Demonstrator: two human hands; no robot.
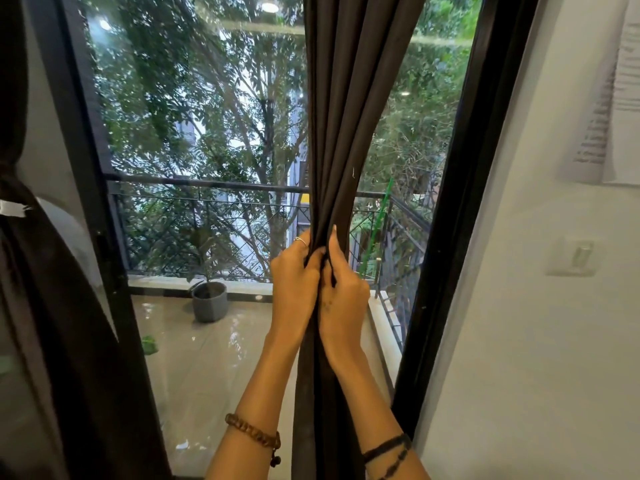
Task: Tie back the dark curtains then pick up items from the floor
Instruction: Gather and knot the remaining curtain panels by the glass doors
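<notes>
Fabric of a second dark curtain [20, 168] is hanging gathered at the far left, beside the black window frame [86, 168]. Out on the balcony a grey pot with a small plant [209, 301] is standing. Your left hand [294, 289] and right hand [341, 303] are both curling around the bunched dark brown curtain [332, 133], right hand also pinching a thin dark cord [333, 275]. A white wall [536, 306] is rising at the right.

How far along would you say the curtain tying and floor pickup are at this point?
Done: the left curtain already looks gathered and tied. In hand: the left hand and right hand bunch the right curtain, working a dark tie. Left: finishing the tie and the floor pickup.
</notes>
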